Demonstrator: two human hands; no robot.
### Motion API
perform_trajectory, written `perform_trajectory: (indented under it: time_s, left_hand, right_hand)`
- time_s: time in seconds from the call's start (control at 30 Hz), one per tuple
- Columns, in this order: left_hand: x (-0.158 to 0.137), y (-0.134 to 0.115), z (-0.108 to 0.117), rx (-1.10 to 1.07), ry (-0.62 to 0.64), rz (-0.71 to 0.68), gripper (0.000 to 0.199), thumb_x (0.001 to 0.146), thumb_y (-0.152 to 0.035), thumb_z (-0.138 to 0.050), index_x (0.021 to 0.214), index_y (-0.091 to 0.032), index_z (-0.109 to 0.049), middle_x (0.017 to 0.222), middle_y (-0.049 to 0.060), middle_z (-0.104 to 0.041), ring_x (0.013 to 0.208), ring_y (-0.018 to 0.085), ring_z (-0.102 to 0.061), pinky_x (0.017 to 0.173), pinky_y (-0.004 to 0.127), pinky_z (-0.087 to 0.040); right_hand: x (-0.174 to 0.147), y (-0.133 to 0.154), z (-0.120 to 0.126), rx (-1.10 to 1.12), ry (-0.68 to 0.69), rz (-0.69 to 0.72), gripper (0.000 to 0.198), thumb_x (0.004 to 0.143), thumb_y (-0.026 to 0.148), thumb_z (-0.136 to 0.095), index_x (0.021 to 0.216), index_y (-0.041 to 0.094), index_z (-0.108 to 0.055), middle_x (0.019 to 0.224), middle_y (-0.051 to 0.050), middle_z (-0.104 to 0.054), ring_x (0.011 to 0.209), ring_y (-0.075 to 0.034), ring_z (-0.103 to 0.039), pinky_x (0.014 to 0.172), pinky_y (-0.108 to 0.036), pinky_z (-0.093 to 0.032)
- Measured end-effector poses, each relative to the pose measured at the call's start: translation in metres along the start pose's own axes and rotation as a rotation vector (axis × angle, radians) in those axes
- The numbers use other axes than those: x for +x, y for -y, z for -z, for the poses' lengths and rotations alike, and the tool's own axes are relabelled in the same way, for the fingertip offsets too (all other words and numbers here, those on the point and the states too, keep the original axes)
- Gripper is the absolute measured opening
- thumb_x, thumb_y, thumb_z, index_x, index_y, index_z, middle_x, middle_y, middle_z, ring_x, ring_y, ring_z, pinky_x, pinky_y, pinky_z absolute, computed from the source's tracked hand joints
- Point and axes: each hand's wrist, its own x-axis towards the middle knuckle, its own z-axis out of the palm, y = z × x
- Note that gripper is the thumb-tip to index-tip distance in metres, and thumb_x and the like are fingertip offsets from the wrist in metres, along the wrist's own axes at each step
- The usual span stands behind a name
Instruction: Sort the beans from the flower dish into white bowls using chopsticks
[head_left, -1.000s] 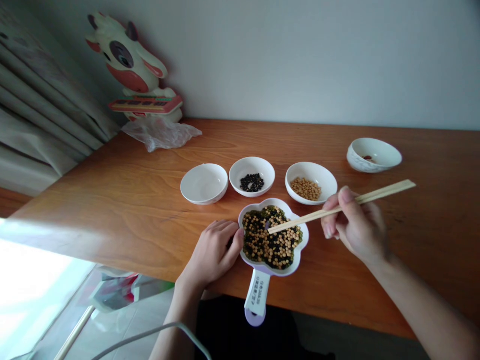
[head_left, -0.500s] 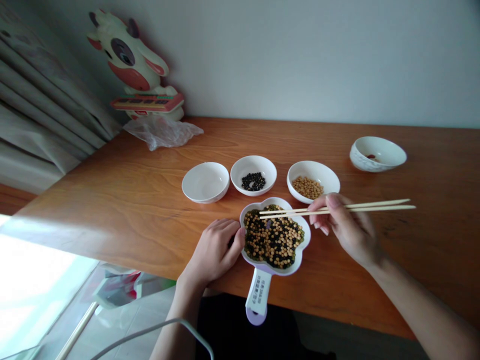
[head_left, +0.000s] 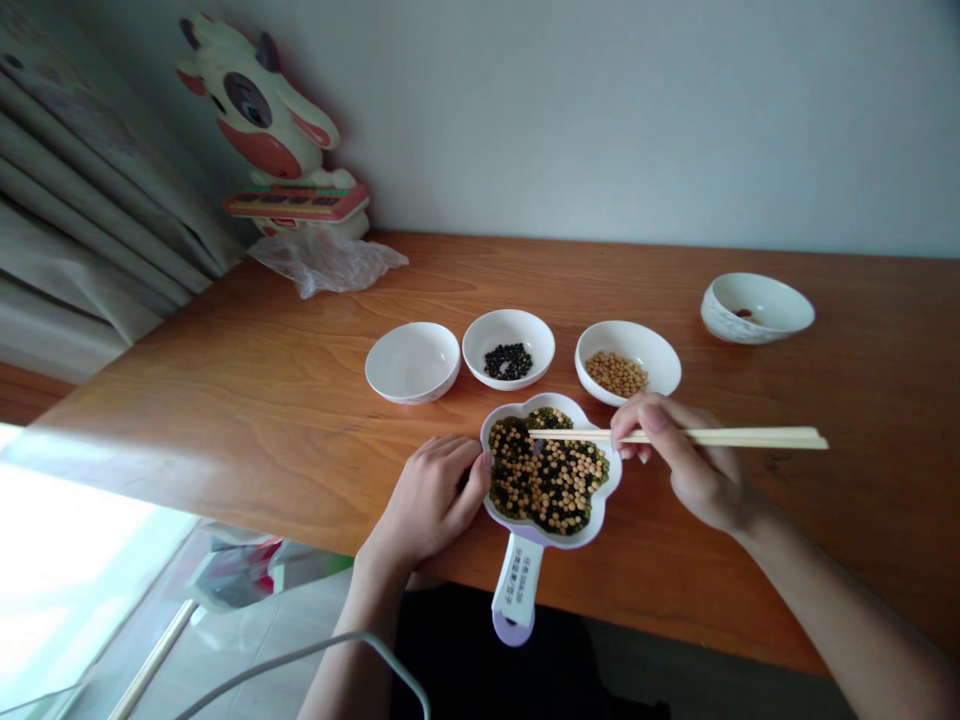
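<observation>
A white and lilac flower-shaped dish [head_left: 604, 520] with a labelled handle lies at the table's near edge, filled with mixed black, tan and green beans [head_left: 555, 480]. My left hand [head_left: 435, 490] is closed at its left rim, thumb against the edge. Between the fingers of my right hand [head_left: 686, 455] is a pair of wooden chopsticks [head_left: 757, 437], nearly level. Their tips are over the beans at the dish's upper left; no bean shows clearly between them.
Behind the dish stand an empty white bowl [head_left: 412, 362], a bowl of black beans [head_left: 508, 325] and a bowl of tan beans [head_left: 660, 360]. Farther right is another bowl [head_left: 757, 308] with a few bits. A cow toy [head_left: 277, 130] and plastic bag [head_left: 326, 262] sit back left.
The chopstick tips have moved slightly right and come closer together, and their rear ends have dropped. My right hand has shifted a little; my left hand stays at the rim.
</observation>
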Motion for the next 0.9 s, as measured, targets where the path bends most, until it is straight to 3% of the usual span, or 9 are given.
perform_trajectory:
  time_s: [0.1, 0.23, 0.37, 0.6, 0.77, 0.9]
  left_hand:
    - [0.0, 0.0, 0.0, -0.001, -0.002, 0.002, 0.037, 0.112, -0.032, -0.037, 0.077, -0.021, -0.042, 0.077, 0.001, -0.056, 0.074, 0.017, -0.051, 0.075, 0.033, -0.038]
    - [0.0, 0.0, 0.0, -0.001, 0.0, -0.006, 0.037, 0.112, -0.032, -0.036, 0.077, -0.021, -0.042, 0.077, 0.001, -0.056, 0.074, 0.017, -0.051, 0.076, 0.033, -0.037]
    - [0.001, 0.001, 0.001, -0.002, 0.0, -0.003, 0.037, 0.112, -0.032, -0.036, 0.077, -0.021, -0.042, 0.078, 0.001, -0.056, 0.075, 0.018, -0.051, 0.076, 0.033, -0.037]
    - [0.001, 0.0, 0.0, 0.003, 0.007, -0.003, 0.037, 0.112, -0.033, -0.035, 0.078, -0.021, -0.042, 0.078, 0.001, -0.056, 0.075, 0.018, -0.052, 0.076, 0.033, -0.037]
    - [0.0, 0.0, 0.0, 0.005, 0.001, -0.005, 0.036, 0.111, -0.032, -0.037, 0.077, -0.021, -0.043, 0.077, 0.001, -0.056, 0.074, 0.018, -0.052, 0.075, 0.033, -0.038]
    - [0.0, 0.0, 0.0, 0.005, -0.004, -0.005, 0.037, 0.111, -0.031, -0.037, 0.077, -0.021, -0.043, 0.077, 0.001, -0.056, 0.074, 0.018, -0.052, 0.075, 0.033, -0.038]
  right_hand:
    - [-0.001, -0.001, 0.001, -0.086, 0.054, 0.024, 0.037, 0.111, 0.039, -0.046, 0.084, 0.023, -0.065, 0.08, -0.001, -0.064, 0.074, -0.015, -0.059, 0.068, -0.03, -0.045]
    - [-0.002, -0.007, 0.002, -0.048, 0.031, 0.032, 0.049, 0.112, 0.045, -0.034, 0.082, 0.023, -0.066, 0.079, -0.002, -0.066, 0.078, -0.018, -0.061, 0.076, -0.034, -0.045]
    - [-0.003, -0.009, 0.002, 0.008, 0.007, 0.015, 0.06, 0.112, 0.052, -0.024, 0.083, 0.024, -0.067, 0.078, -0.003, -0.065, 0.075, -0.019, -0.059, 0.072, -0.035, -0.044]
    - [-0.004, -0.009, 0.003, -0.04, 0.033, 0.041, 0.055, 0.112, 0.052, -0.026, 0.08, 0.024, -0.061, 0.074, -0.002, -0.06, 0.073, -0.018, -0.057, 0.074, -0.035, -0.043]
    - [-0.004, -0.009, 0.005, -0.037, 0.052, 0.021, 0.064, 0.111, 0.056, -0.02, 0.087, 0.027, -0.071, 0.078, -0.002, -0.065, 0.075, -0.019, -0.06, 0.073, -0.036, -0.044]
    - [-0.006, -0.013, 0.006, -0.004, 0.087, -0.006, 0.071, 0.108, 0.062, -0.012, 0.085, 0.027, -0.069, 0.079, -0.004, -0.065, 0.077, -0.023, -0.061, 0.073, -0.039, -0.045]
